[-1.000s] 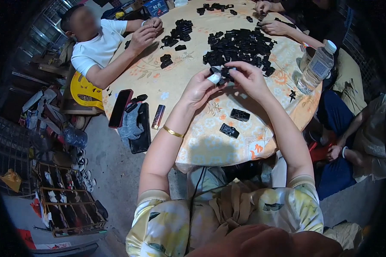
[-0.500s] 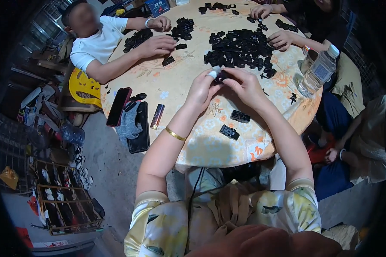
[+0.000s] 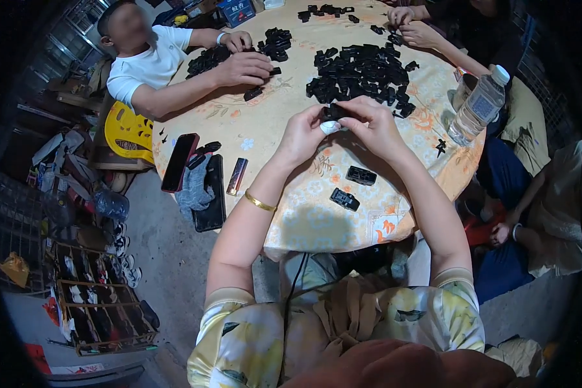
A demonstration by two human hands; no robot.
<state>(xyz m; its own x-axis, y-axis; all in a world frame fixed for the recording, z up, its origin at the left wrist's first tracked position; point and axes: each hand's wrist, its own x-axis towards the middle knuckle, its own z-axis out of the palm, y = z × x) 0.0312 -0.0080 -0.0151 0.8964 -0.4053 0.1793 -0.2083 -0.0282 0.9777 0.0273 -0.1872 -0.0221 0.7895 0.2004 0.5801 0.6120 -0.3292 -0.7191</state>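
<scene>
I hold a black part (image 3: 332, 112) between my left hand (image 3: 302, 137) and right hand (image 3: 376, 128), fingertips pinched narrow, just short of the pile (image 3: 359, 74); I'd brace the left, press gently.

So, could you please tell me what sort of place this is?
Probably a household room serving as a shared workspace: a flowered tablecloth, a pile of small black parts, and shoes beside a rack.
</scene>
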